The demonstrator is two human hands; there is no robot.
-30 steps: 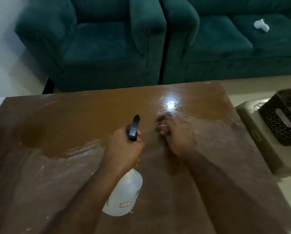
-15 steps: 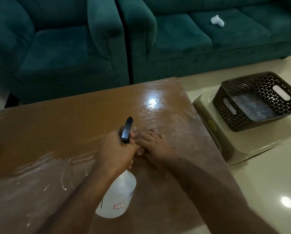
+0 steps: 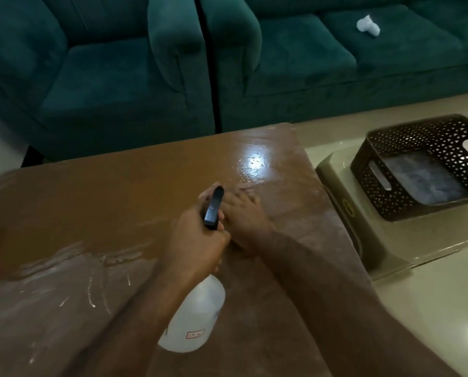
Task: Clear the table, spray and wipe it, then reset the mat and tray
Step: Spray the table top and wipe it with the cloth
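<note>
Table [image 3: 124, 202] — right hand [image 3: 245, 216] flat, fingers spread; left hand [image 3: 197, 240] grips spray bottle [image 3: 194, 319].

Table [image 3: 118, 213] left of the hands lies open — basket [image 3: 423, 170] crowds the right edge.

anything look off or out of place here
Two things. A small white crumpled object lies on the green sofa cushion, away from the work. And the right hand rubs the wet, streaky table bare, with no cloth visible, while the left hand holds the spray bottle.
</note>
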